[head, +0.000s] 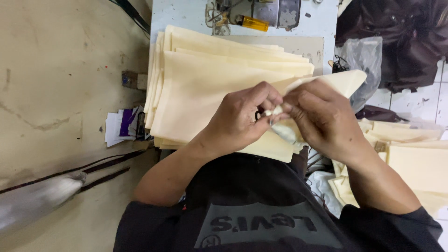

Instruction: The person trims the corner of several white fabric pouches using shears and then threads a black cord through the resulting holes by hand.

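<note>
My left hand (242, 116) and my right hand (322, 116) meet over a stack of cream fabric pieces (205, 79) on a pale blue table. Both hands pinch a small whitish piece of cloth (279, 122) between their fingertips. A loose cream fabric piece (347, 81) sticks out from behind my right hand, and which hand grips it is hidden. A small dark item shows between my left fingers, too small to identify.
An orange lighter (254, 23) and a tangle of wires lie at the table's far end (186, 11). A clear plastic bag (364, 58) and dark garments (401, 42) sit to the right. More cream pieces (415, 158) pile at right. Paper scraps (121, 126) lie on the floor at left.
</note>
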